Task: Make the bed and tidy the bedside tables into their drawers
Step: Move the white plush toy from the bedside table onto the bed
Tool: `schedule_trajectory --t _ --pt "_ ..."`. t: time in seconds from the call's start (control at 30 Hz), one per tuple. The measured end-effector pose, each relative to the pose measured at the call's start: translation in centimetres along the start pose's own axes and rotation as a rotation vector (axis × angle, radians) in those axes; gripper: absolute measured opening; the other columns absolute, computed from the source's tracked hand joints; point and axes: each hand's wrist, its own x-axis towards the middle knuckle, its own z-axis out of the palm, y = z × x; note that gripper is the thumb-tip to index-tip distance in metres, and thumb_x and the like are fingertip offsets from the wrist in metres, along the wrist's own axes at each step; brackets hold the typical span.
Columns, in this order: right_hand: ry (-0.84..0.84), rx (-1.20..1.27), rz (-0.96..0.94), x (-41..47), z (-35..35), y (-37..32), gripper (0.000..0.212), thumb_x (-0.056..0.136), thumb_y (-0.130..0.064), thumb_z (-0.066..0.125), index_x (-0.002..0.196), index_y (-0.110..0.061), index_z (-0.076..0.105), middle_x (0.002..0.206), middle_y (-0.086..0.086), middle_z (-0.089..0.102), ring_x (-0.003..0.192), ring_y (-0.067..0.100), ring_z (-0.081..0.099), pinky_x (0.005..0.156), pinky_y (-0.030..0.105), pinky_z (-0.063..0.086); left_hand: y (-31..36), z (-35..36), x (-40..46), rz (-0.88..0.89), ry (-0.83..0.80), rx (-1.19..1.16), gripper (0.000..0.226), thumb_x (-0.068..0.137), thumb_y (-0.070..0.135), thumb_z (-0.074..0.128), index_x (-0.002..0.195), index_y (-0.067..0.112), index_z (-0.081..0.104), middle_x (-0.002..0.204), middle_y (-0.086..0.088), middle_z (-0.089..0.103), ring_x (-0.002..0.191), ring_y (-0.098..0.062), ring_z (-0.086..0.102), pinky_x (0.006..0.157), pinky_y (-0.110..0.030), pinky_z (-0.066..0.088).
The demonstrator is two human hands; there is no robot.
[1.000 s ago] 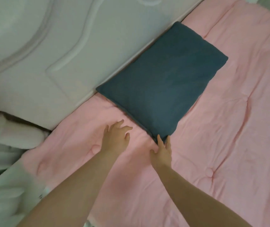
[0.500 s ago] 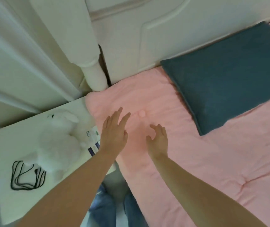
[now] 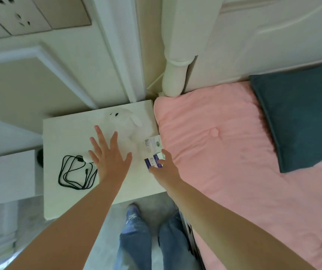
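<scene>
A white bedside table (image 3: 62, 133) stands left of the bed. On it lie a white plush rabbit (image 3: 129, 125), a coiled black cable (image 3: 72, 172) and a small white-and-purple box (image 3: 153, 151) at the right edge. My left hand (image 3: 107, 154) hovers with fingers spread over the table, between the cable and the rabbit. My right hand (image 3: 164, 166) reaches the box, its fingers touching the near end. The pink quilt (image 3: 224, 162) is spread over the bed, with a dark teal pillow (image 3: 300, 117) at the headboard.
The white headboard (image 3: 263, 41) and its round post (image 3: 175, 75) rise behind the bed. A lower white surface (image 3: 15, 176) sits left of the table. My jeans-clad legs and a blue shoe (image 3: 132, 213) stand on the grey floor between table and bed.
The view swung left from the pillow to the bedside table. Both hands left the quilt and moved over the table, the right one reaching the small box.
</scene>
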Motion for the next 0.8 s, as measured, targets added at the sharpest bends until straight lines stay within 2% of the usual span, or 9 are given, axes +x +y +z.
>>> schedule_trajectory --t 0.1,0.17,0.27,0.37,0.43,0.5,0.57,0.67,0.8 --pt "-0.066 -0.053 -0.016 0.2 2.8 0.1 0.086 0.088 -0.019 0.062 0.154 -0.037 0.009 0.153 -0.007 0.033 0.100 0.004 0.059 0.069 0.018 0.045 -1.7 0.3 0.7 -0.132 -0.108 -0.142 0.095 0.084 0.049 0.065 0.154 0.027 0.005 0.159 -0.008 -0.025 0.148 -0.039 -0.005 0.120 -0.051 0.007" --pt "-0.081 -0.041 0.002 0.7 4.6 -0.1 0.088 0.089 -0.027 0.065 0.154 -0.037 0.007 0.157 -0.003 0.028 0.130 0.016 0.047 0.093 0.024 0.041 -2.6 0.5 1.3 -0.189 -0.141 -0.147 0.102 0.082 0.053 0.065 0.154 0.027 -0.002 0.160 -0.009 -0.020 0.148 -0.037 -0.005 0.121 -0.051 0.002" --pt "-0.091 -0.003 0.071 1.7 7.2 -0.2 0.092 0.088 -0.040 0.066 0.155 -0.032 0.003 0.159 0.003 0.027 0.144 0.020 0.031 0.115 0.037 0.029 -4.1 0.4 2.1 -0.214 -0.153 -0.088 0.106 0.078 0.062 0.062 0.154 0.025 -0.002 0.162 -0.011 -0.004 0.149 -0.033 0.000 0.120 -0.051 0.002" --pt "-0.129 0.063 0.133 2.3 9.9 -0.4 0.102 0.083 -0.045 0.069 0.154 -0.034 -0.003 0.156 0.002 0.033 0.139 0.021 0.039 0.113 0.039 0.033 -5.7 -0.2 2.7 -0.192 -0.124 -0.051 0.096 0.076 0.072 0.053 0.151 0.026 0.016 0.151 -0.009 0.034 0.138 -0.032 0.032 0.113 -0.048 0.024" --pt "-0.114 0.135 0.151 2.4 11.1 -1.0 0.110 0.077 -0.048 0.071 0.153 -0.038 -0.008 0.157 0.001 0.031 0.137 0.023 0.041 0.111 0.041 0.038 -6.6 -0.8 3.2 -0.206 -0.066 -0.209 0.080 0.084 0.069 0.042 0.150 0.026 0.024 0.139 -0.008 0.046 0.126 -0.032 0.046 0.102 -0.048 0.036" --pt "-0.051 0.134 0.143 2.4 11.4 -1.3 0.113 0.078 -0.051 0.073 0.153 -0.036 -0.010 0.159 0.002 0.025 0.141 0.027 0.034 0.110 0.039 0.037 -7.1 -1.3 4.0 -0.314 -0.107 -0.409 0.073 0.091 0.063 0.035 0.150 0.022 0.026 0.140 -0.011 0.045 0.125 -0.032 0.047 0.099 -0.048 0.041" --pt "-0.010 0.065 0.112 2.1 11.6 -1.2 0.123 0.070 -0.059 0.076 0.151 -0.040 -0.015 0.162 0.004 0.016 0.146 0.028 0.026 0.114 0.042 0.033 -7.8 -1.3 5.3 -0.464 -0.284 -0.458 0.074 0.092 0.062 0.035 0.147 0.013 0.034 0.143 -0.017 0.043 0.125 -0.036 0.047 0.102 -0.045 0.039" --pt "-0.011 -0.109 0.130 1.9 12.0 -1.6 0.134 0.057 -0.068 0.079 0.147 -0.048 -0.017 0.158 0.014 0.019 0.141 0.034 0.033 0.109 0.043 0.038 -8.3 -1.4 6.0 -0.566 -0.570 -0.455 0.092 0.073 0.077 0.035 0.132 0.009 0.051 0.128 -0.019 0.054 0.115 -0.038 0.053 0.102 -0.043 0.042" --pt "0.119 -0.124 0.071 1.8 11.3 -2.1 0.111 0.066 -0.049 0.081 0.147 -0.052 0.005 0.135 0.011 0.030 0.113 0.029 0.049 0.093 0.036 0.050 -8.5 -1.8 5.5 -0.600 -0.499 -0.638 0.075 0.071 0.074 0.060 0.122 0.019 0.049 0.131 -0.014 0.044 0.112 -0.034 0.052 0.094 -0.041 0.045"
